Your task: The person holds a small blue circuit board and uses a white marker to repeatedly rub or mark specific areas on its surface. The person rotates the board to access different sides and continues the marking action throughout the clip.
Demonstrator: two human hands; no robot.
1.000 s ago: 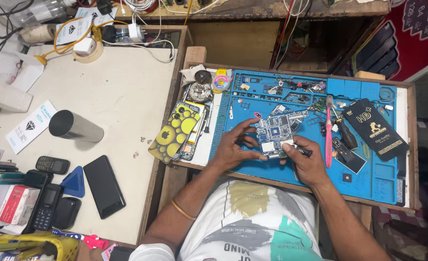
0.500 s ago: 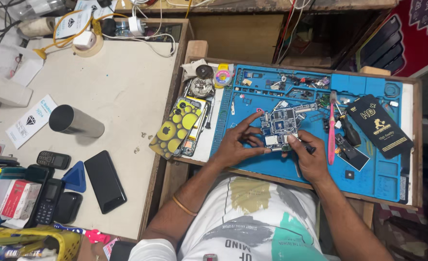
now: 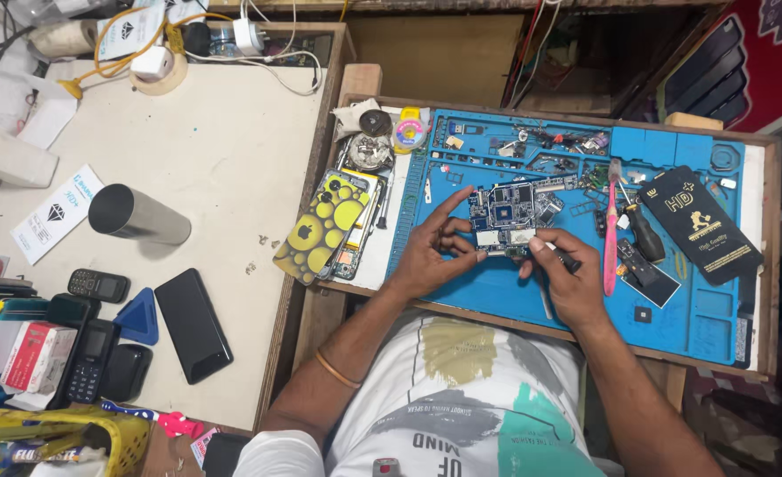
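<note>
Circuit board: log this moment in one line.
left hand: steadies circuit board | right hand: holds dark tool at board edge | surface: blue mat
</note>
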